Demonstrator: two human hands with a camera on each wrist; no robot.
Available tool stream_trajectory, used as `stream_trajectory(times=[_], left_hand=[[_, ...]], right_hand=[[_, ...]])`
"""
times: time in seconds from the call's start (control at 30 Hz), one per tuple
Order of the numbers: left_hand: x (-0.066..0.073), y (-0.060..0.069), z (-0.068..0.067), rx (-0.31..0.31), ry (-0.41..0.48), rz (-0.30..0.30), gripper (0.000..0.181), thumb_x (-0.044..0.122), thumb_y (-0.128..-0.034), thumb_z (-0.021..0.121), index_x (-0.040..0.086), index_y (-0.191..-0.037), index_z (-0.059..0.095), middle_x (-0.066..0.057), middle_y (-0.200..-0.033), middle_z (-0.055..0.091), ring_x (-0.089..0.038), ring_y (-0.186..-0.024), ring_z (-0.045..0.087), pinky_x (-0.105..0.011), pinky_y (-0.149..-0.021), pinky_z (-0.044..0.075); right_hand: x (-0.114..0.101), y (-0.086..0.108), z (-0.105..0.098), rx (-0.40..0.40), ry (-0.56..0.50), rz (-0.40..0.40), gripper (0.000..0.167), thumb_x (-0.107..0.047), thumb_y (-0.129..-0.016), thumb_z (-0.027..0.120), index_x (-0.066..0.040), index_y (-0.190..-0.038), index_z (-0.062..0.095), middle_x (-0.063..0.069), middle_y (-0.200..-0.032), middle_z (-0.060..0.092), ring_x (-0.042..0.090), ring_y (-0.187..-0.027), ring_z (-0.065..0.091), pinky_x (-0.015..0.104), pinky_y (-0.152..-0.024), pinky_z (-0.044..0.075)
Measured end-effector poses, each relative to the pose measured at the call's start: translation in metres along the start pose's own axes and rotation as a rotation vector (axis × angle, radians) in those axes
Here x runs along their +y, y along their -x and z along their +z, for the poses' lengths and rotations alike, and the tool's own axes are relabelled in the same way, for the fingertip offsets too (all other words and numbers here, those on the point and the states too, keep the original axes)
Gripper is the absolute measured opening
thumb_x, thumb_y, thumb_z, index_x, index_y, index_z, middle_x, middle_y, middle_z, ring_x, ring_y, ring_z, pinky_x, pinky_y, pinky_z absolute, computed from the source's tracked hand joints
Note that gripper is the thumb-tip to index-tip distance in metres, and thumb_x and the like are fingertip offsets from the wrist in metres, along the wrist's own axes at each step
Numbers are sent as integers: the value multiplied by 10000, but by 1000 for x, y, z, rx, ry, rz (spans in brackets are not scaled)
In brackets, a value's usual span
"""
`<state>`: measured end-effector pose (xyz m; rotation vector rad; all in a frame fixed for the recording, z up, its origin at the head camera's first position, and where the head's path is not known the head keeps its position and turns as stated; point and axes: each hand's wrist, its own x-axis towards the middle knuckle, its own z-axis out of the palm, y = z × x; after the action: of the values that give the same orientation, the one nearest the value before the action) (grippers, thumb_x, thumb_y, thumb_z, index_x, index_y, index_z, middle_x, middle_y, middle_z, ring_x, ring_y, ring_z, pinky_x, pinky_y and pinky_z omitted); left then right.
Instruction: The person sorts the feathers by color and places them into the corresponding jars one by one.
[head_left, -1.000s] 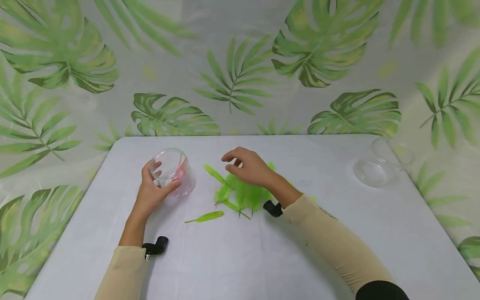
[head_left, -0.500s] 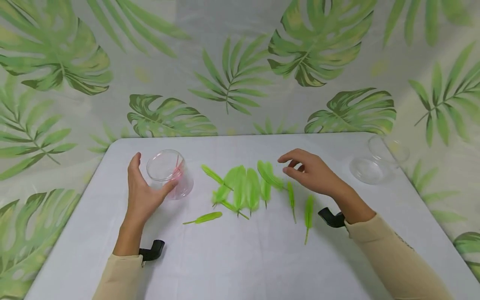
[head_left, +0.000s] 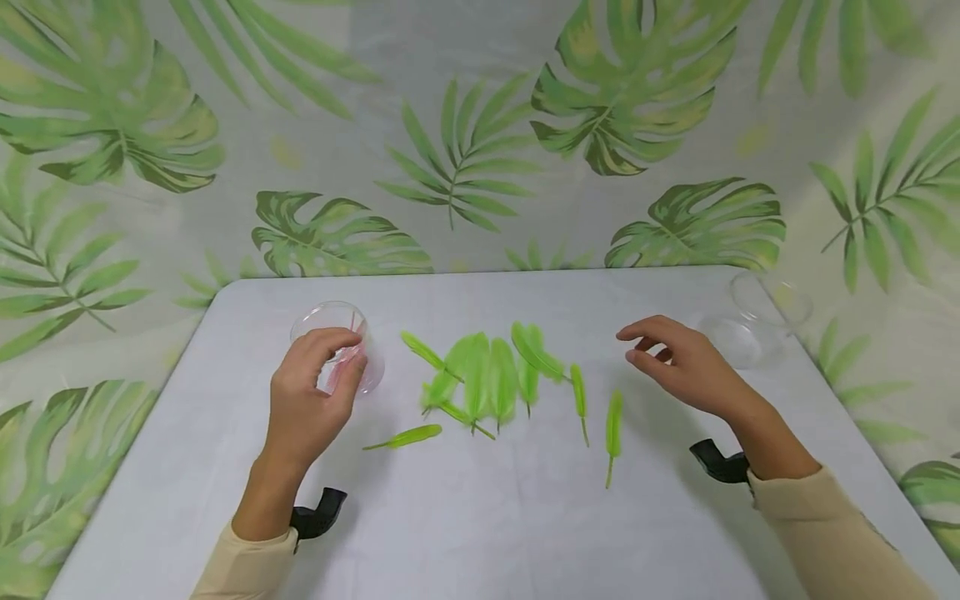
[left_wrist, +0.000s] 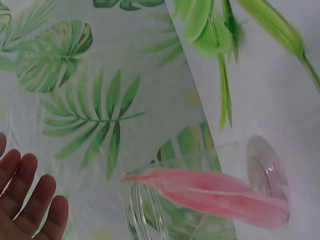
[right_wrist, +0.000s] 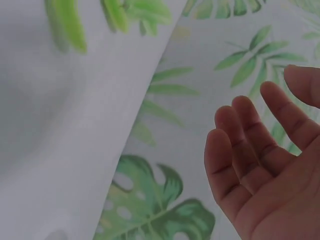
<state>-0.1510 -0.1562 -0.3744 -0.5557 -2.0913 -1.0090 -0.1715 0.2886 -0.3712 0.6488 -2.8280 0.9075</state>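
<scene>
A clear glass jar (head_left: 377, 365) stands upright on the table's left side. Pink feathers (left_wrist: 215, 192) are inside it. My left hand (head_left: 309, 398) hovers in front of the jar, partly covering it in the head view; its loosely bent fingers hold nothing, and the left wrist view shows them apart from the glass. Bright green feathers (head_left: 477, 379) lie in a loose cluster mid-table, with single ones (head_left: 613, 423) spread at the sides. Right of them, my right hand (head_left: 686, 367) is raised over the cloth, fingers relaxed and holding nothing.
Another clear round container (head_left: 735, 346) stands at the table's back right corner, partly behind the right hand. White cloth (head_left: 480, 517) covers the table. A leaf-patterned sheet (head_left: 480, 242) hangs behind its back edge.
My left hand has let go of the jar and drawn back from it. My right hand has moved rightward from over the green feathers, uncovering them. The jar stays put.
</scene>
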Motion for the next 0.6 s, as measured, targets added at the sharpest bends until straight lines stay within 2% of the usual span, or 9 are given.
stream_trajectory(times=[0.07, 0.2, 0.3, 0.4, 0.47, 0.53, 0.6], left_hand=[[1, 2, 2, -61, -2, 5, 208, -36, -808, 712, -19, -1016, 706, -140, -1020, 709, -267, -973, 623, -115, -913, 436], [4, 4, 8, -190, -28, 25, 244, 8, -819, 727, -1, -1060, 688, -116, -1061, 707, -266, -1045, 631, -185, -982, 452], [6, 2, 13, -265, -32, 49, 295, 35, -831, 733, 13, -1118, 668, -108, -1115, 700, -266, -1093, 633, -299, -1009, 471], [8, -2, 21, -311, -11, 56, 358, 44, -840, 735, 18, -1185, 643, -109, -1184, 686, -264, -1132, 633, -389, -997, 487], [8, -3, 26, -333, 8, 50, 389, 47, -847, 733, 22, -1220, 625, -104, -1224, 675, -258, -1159, 630, -409, -982, 503], [8, -4, 31, -350, 25, 41, 408, 48, -852, 730, 20, -1241, 611, -100, -1249, 666, -255, -1175, 628, -422, -972, 519], [7, -3, 36, -362, 45, 35, 414, 45, -854, 725, 17, -1249, 603, -104, -1255, 663, -252, -1180, 626, -420, -945, 536]], right_hand=[[7, 4, -4, 23, 26, 11, 254, -123, -954, 647, -143, -1207, 654, 47, -1188, 669, 103, -931, 643, 220, -749, 527], [23, 15, -14, 73, 60, 62, 266, -116, -947, 653, -112, -1212, 654, 46, -1169, 656, -133, -913, 548, 122, -735, 482], [34, 23, -24, 116, 51, 103, 279, -115, -947, 649, -106, -1226, 652, -75, -1154, 622, -245, -917, 460, 39, -739, 426], [45, 29, -33, 186, 34, 123, 301, -88, -938, 651, -81, -1239, 647, -268, -1139, 546, -254, -932, 451, -7, -749, 390], [53, 32, -37, 269, 40, 124, 327, -45, -917, 660, -50, -1244, 645, -353, -1125, 485, -247, -951, 443, -23, -759, 370], [61, 34, -40, 397, 55, 149, 364, 2, -883, 677, -22, -1245, 642, -394, -1112, 439, -237, -962, 429, -26, -771, 348], [68, 34, -42, 558, 78, 233, 393, -3, -869, 682, -16, -1259, 634, -398, -1089, 394, -228, -958, 405, -12, -776, 329]])
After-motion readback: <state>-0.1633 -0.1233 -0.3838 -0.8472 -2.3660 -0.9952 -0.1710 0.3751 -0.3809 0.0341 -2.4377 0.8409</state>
